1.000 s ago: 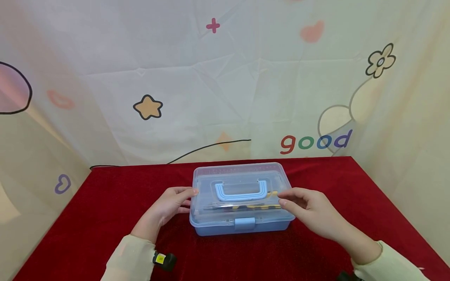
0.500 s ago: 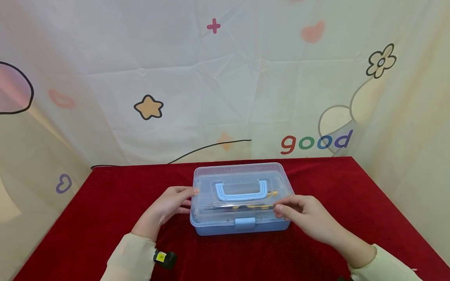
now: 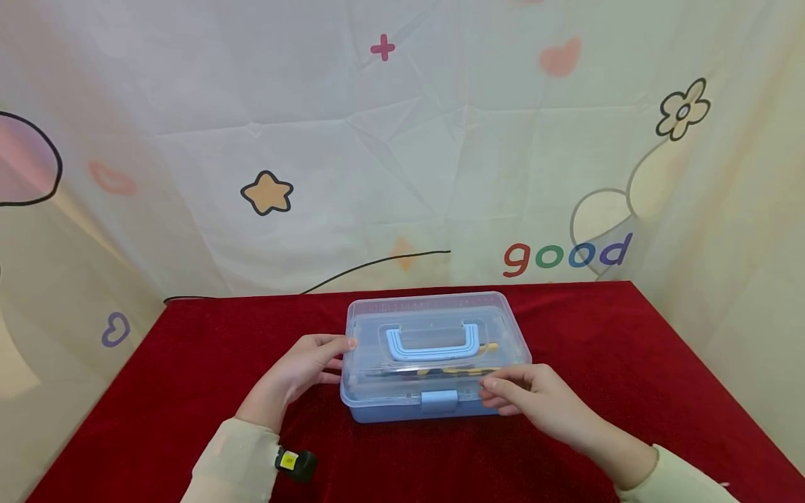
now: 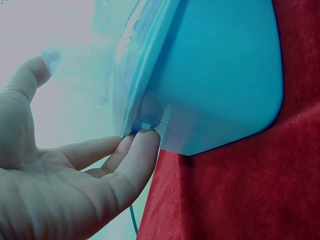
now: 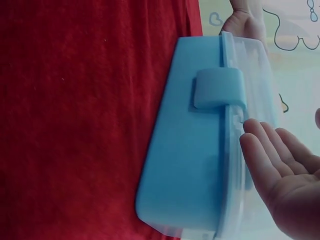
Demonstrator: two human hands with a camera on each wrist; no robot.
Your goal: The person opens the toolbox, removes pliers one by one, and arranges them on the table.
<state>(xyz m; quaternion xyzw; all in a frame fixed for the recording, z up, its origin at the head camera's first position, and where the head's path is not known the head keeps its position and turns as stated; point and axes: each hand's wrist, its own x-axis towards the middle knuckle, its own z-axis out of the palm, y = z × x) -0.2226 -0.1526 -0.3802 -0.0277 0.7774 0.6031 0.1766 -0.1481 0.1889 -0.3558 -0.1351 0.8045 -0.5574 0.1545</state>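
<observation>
A storage box with a light blue base (image 3: 386, 413) and a clear lid (image 3: 371, 318) stands closed on the red cloth. A blue carry handle (image 3: 434, 353) lies folded on the lid, and a blue latch (image 3: 439, 401) sits at the front middle. My left hand (image 3: 308, 365) grips the box's left end, thumb on the lid and fingertips at the rim's underside, as the left wrist view shows. Just right of the latch hovers my right hand (image 3: 534, 402), holding nothing; its fingers (image 5: 257, 150) come close to the lid's front edge in the right wrist view.
Through the lid show a yellow-and-dark long object (image 3: 453, 372) and other blurred contents. The red cloth (image 3: 220, 349) covers the table around the box. Behind it hangs a white curtain (image 3: 352, 175) with printed shapes.
My right hand has moved from the box's right edge leftward and down, along the front toward the latch. My left hand and the box have stayed put.
</observation>
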